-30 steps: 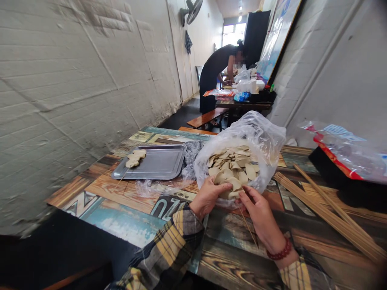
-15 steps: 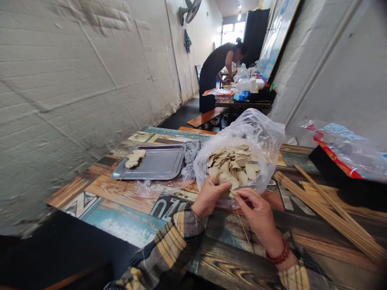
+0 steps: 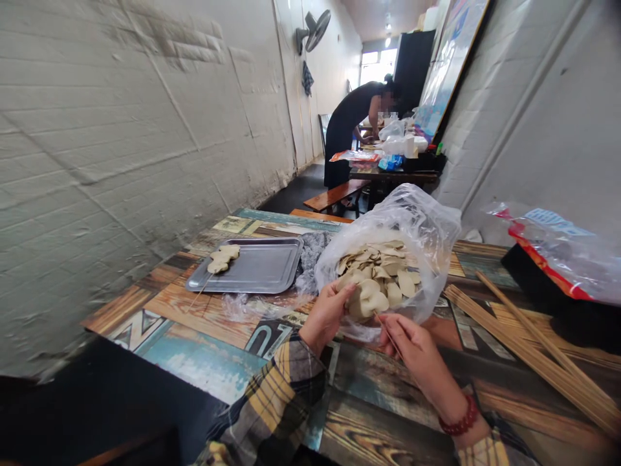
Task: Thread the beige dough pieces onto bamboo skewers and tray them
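Observation:
My left hand [image 3: 326, 317] pinches thin, pale beige slices [image 3: 367, 299] by their left edge. A thin wooden skewer [image 3: 391, 338] runs into these slices from the lower right. The fingers of my right hand [image 3: 411, 343] are closed on the skewer just below them. Both hands are at the near rim of a clear plastic bag [image 3: 434, 233], which lies open and holds many loose slices [image 3: 383, 259] of the same kind. Left of it, a metal tray [image 3: 264, 264] carries one skewer of threaded slices [image 3: 223, 259], its stick jutting over the near edge.
Bundled bamboo skewers [image 3: 524, 349] lie on the patterned wooden table [image 3: 194, 362] at the right. Behind them, a black box [image 3: 528, 272] bears a red-and-clear package [image 3: 572, 246]. Farther back, a person [image 3: 352, 123] bends over another table [image 3: 392, 175] beside a bench [image 3: 334, 195].
The slices in my left hand have turned so their flat faces show. My right hand has shifted from their edge slightly down along the skewer. The view has tilted a little.

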`<state>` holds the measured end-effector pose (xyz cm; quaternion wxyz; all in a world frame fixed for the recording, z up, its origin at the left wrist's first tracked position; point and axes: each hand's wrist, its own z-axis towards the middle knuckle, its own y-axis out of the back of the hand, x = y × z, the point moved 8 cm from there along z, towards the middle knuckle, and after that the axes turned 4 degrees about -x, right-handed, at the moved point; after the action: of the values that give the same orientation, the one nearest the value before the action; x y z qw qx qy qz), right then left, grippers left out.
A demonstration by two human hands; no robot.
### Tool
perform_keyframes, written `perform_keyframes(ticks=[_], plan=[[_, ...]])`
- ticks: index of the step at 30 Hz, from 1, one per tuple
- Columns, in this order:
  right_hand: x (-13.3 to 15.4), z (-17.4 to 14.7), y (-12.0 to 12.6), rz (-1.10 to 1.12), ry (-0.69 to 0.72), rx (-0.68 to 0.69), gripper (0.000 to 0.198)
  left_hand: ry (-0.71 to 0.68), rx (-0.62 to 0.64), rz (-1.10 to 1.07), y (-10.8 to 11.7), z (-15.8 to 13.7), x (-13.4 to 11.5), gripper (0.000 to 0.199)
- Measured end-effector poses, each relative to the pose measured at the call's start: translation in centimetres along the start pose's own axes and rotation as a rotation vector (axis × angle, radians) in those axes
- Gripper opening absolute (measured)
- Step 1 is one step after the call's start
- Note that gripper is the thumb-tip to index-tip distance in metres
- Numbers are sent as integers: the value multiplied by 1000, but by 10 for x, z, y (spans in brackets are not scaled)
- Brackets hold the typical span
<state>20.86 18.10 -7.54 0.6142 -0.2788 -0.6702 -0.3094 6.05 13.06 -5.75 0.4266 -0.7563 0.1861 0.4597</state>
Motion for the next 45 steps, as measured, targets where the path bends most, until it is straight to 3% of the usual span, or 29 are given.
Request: perform_keyframes(ticks=[3,7,11,23,34,45], plan=[[-5,-2,-6,-68,-6,40,44,-11,-5,-10,1,-1,-5,39],[-10,-1,-2,-85,-12,-11,44,0,37,-112,-2,-1,-8,35],[-12,-2,-4,-71,-24,-4,42,-13,-26,-201,4,2,-13,40],[-14,-3,-5,-102,-50,-8,46,23,18,-130,-2,0,-4,38],[-9,-5,-1,-217,-7,-26,44,-16,-50,-76,4,1,-8,40],[-1,-4,7,-125,9,-75,40,-51,-14,-14,5,4,-10,41]])
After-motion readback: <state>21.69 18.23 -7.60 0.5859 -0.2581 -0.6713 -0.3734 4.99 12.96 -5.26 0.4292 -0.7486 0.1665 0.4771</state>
